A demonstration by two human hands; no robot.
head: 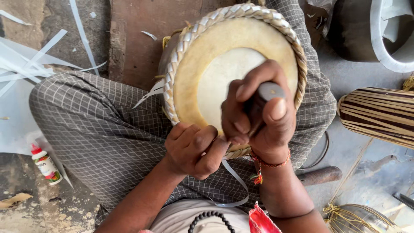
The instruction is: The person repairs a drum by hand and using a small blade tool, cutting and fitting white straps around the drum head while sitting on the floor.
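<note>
Starting at the lower centre of the frame, the left hand [194,149] is seen curled closed, its fingertips pressed to the near rim of a drum [235,69]. Just beside it, the right hand [258,114] is clenched around a dark tool handle [263,101], held upright against the pale drumhead. The drum is rested in the lap, centre to upper centre, edged with a braided strap. A red thread bracelet [269,164] is worn on the right wrist. A small glue bottle [45,164] is noted at lower left, a second striped drum [379,114] at right, and white strips [30,64] at upper left.
</note>
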